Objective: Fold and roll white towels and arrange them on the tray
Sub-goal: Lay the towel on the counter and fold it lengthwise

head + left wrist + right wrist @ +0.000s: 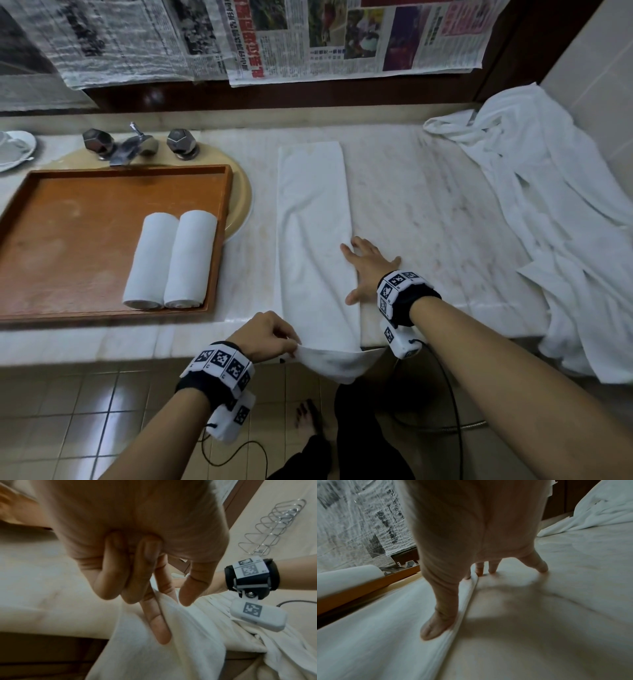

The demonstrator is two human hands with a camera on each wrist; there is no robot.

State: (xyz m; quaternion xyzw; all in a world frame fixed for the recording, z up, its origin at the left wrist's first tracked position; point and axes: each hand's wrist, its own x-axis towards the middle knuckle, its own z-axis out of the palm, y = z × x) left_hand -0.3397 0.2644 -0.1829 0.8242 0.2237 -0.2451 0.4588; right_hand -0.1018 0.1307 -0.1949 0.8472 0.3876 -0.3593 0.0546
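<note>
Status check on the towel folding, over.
Left hand pinches the near end of the folded towel, hanging off the counter edge. Right hand flat on its right edge. Two rolled towels on the tray. Nothing in the way.

The head view looks steeply down over the worktop (428, 192) and floor. Each wrist view sits close behind its own fingers, sharing the folded towel (313, 219) (171, 649) (376, 628) with the head view.
</note>
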